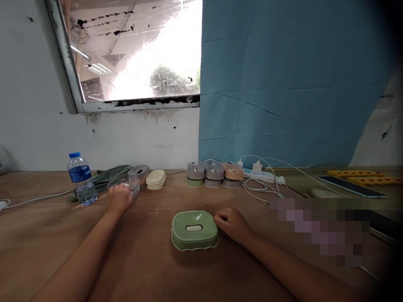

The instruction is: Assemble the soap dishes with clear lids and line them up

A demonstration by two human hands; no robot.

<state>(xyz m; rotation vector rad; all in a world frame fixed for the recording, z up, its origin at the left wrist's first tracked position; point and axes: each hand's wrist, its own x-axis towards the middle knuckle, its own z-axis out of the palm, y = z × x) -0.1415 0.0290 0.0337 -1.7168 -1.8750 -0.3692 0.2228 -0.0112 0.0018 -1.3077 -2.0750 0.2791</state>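
Note:
In the head view, a green oval plastic box (194,239) rests on the table in front of me, with a pale oval piece (194,228) in the slot of its top. My right hand (232,224) lies at the box's right edge, its fingers curled in with nothing visible in them. Whether it touches the box I cannot tell. Farther off to the left, my left hand (120,198) is closed over a clear plastic cover (136,191); its fingertips are partly hidden. Behind that hand stand a grey-topped box (139,172) and a stack of cream oval pieces (155,179).
A water bottle (82,180) stands left of my left hand, by a dark green pouch (108,178). Several stacked boxes (214,174) line the wall. To the right are a power strip (260,175), loose cables, a phone (351,186) and yellow strips (362,176).

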